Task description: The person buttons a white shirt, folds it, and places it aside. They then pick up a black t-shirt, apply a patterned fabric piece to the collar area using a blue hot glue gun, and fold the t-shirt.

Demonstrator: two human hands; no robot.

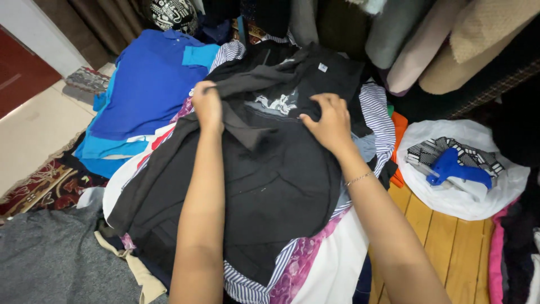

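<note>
While both hands work the top of a heaped clothes pile, a black shirt [264,169] lies uppermost, spread over striped and purple-patterned garments. Left hand [207,104]: grip closed, pinching a fold of the black fabric near the collar end. Right hand [329,121]: fingers curled together, bunching the cloth beside a small white printed motif; thin bracelet on that wrist. Fabric looks soft, light and limp, likely to sag and slide wherever unsupported, not fragile; shoulder seams or collar edge seem the firmest places to take hold. Blue polo shirt [149,84] lies just beyond on the left. White plastic bag [478,194] sits well apart on the wooden floor [444,247], holding a blue plastic tool [453,168].
</note>
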